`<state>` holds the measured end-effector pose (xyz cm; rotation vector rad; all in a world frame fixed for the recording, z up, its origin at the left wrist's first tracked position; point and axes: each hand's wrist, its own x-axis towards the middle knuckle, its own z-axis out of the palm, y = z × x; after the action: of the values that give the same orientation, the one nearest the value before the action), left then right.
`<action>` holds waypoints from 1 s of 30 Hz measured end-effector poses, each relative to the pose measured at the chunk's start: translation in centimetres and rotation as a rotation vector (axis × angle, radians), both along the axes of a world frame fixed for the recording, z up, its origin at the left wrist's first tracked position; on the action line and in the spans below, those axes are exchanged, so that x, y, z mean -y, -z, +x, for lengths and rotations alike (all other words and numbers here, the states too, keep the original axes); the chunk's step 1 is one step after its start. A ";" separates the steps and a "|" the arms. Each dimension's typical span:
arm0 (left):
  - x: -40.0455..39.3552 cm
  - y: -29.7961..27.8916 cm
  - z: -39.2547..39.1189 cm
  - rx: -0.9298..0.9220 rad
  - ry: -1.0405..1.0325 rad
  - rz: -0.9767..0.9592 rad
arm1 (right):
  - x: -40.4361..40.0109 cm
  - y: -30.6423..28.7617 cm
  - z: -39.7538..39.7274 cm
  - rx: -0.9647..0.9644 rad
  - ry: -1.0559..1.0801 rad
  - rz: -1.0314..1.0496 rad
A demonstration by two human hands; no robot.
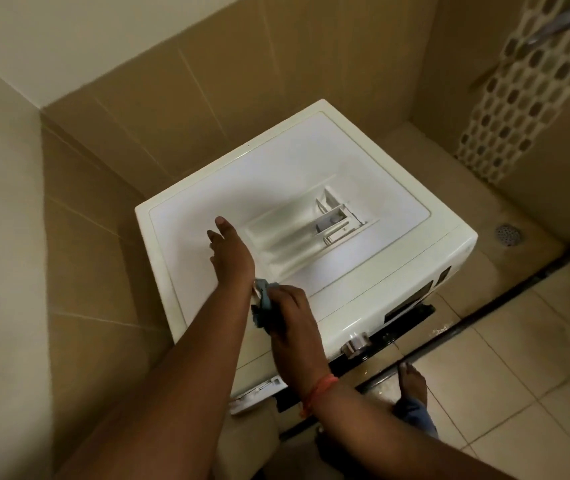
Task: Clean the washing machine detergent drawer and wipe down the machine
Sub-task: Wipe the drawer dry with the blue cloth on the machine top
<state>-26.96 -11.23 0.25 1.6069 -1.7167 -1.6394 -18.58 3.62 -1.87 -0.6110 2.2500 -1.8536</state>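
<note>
While the left hand (pixel 229 252) rests flat-fingered on the washing machine top (pixel 287 174) beside the removed detergent drawer (pixel 306 232), the right hand's (pixel 288 315) fingers grip a blue cloth (pixel 262 304); wiping the lid looks underway, sweeping around the drawer next.

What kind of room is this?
Probably a bathroom or laundry corner. There's a white washing machine against tiled walls, and a round floor drain beside it. The person's right hand holds a blue cloth on the machine.

Room was dim and warm-toned. Soft glow lay on the washing machine top (pixel 276 188), brightest surface there. Forearms read dark, near silhouette. Tile lines bowed toward the edges. Overall soft, slightly blurred, corners murky.
</note>
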 end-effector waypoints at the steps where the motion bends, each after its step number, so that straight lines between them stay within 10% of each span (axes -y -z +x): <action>1: -0.2 -0.3 0.1 -0.009 0.001 0.004 | 0.0 0.6 0.1 -0.064 -0.050 0.045; 7: -0.8 -0.8 0.3 -0.112 -0.087 0.094 | -2.3 1.1 -5.3 -0.062 -0.392 0.283; 13: -0.2 -0.1 0.4 0.003 -0.135 0.203 | -0.2 -4.3 -11.5 0.066 -0.137 0.107; 18: 1.3 2.0 0.8 -0.039 -0.059 0.160 | 7.0 -5.9 -16.7 0.095 -0.455 0.087; 30: -0.4 -1.0 -0.5 0.314 -0.093 -0.135 | 12.0 -4.5 -21.9 -0.469 -1.164 0.631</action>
<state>-27.42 -10.87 1.22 1.9244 -1.8200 -1.2508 -40.48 -8.36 2.65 -1.7842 1.7669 -0.4465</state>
